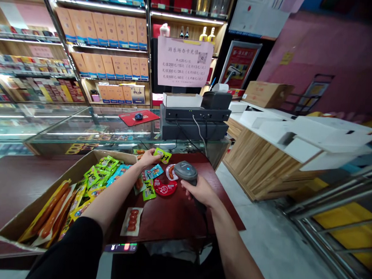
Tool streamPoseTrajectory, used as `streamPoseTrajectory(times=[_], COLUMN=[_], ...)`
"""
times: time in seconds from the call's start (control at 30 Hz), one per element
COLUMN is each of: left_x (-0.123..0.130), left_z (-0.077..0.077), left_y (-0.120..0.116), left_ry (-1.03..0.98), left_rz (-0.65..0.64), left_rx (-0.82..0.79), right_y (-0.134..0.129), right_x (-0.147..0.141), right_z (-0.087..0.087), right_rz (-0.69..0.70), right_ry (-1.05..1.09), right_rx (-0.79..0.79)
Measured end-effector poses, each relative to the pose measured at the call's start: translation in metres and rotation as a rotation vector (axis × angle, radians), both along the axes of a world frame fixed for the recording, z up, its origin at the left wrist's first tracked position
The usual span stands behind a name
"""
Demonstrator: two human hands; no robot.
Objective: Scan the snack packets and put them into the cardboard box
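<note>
My left hand pinches a small green snack packet over the far part of the dark red table. In my right hand is a grey barcode scanner, gripped by its handle, its head toward the packets. Between the hands lie a blue packet, another green packet, a red round-edged packet and a clear pack with a sausage. A vacuum pack of small sausages rests nearer to me. Left of my forearm stands a cardboard box of snack packets and long sausages.
Beyond the table are a glass counter, a red mat with a mouse, and a black cash drawer with cables. A phone lies at the near edge. Metal rails stand at right.
</note>
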State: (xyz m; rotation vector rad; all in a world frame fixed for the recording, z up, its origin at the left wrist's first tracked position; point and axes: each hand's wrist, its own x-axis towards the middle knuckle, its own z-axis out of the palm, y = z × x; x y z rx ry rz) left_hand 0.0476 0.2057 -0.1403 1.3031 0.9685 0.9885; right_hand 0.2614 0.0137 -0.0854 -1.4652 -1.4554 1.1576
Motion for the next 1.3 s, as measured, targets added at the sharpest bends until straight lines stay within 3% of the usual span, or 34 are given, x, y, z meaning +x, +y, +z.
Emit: streamPoseTrajectory(times=[0.4,0.77,1.3], left_x=[0.005,0.003,0.003], left_z=[0.018,0.008,0.016], left_y=[-0.016,-0.008,-0.013], left_ry=[0.006,-0.194,-0.096], left_rz=[-0.024,-0.07,-0.109], left_rx=[-0.097,-0.159,-0.155], right_y=[0.012,0.009,0.009], right_x=[0.001,-0.011,-0.012], right_z=[-0.009,-0.007,-0.01], right_rz=[-0.039,-0.04,-0.058], right_ry=[-0.068,-0.125,-0.109], right_rx=[-0.007,0.012,0.027])
